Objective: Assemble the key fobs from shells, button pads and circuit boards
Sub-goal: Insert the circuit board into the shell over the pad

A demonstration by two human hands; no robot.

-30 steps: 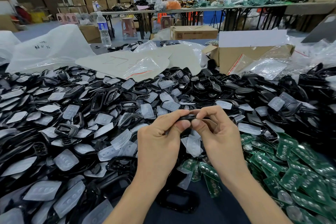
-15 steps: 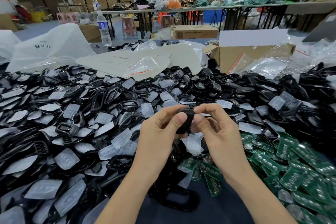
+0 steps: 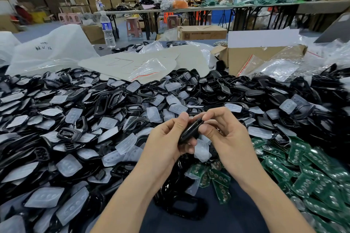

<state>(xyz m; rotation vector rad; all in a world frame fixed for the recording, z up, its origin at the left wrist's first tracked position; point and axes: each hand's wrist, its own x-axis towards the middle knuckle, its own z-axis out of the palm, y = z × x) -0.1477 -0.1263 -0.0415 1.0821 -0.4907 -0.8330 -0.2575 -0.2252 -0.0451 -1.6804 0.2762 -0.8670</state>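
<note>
Nearest you, a bare patch of dark tabletop (image 3: 223,220) shows between your forearms, with one empty black frame (image 3: 181,209) lying on it. Just past that, your left hand (image 3: 168,142) and right hand (image 3: 227,138) meet above the heap, and the fingers (image 3: 214,114) of both are curled around a single black fob (image 3: 190,130), held tilted on its edge. The left wraps its lower end and the right pinches its upper end. The two halves look joined, so I'd judge you are squeezing this one closed, though whether a pad and a board sit inside is hidden. To your right lies a spread of green circuit boards (image 3: 303,174). Under your hands and off to the left, cloudy button pads (image 3: 126,144) are mixed in with black shells (image 3: 106,103) across the whole width. I can't tell finished fobs from loose shells in that heap, but with piles this deep, most of the job looks to be ahead of you. Farther back sit clear plastic bags (image 3: 51,49), an open cardboard box (image 3: 261,56) and a water bottle (image 3: 107,28).
</note>
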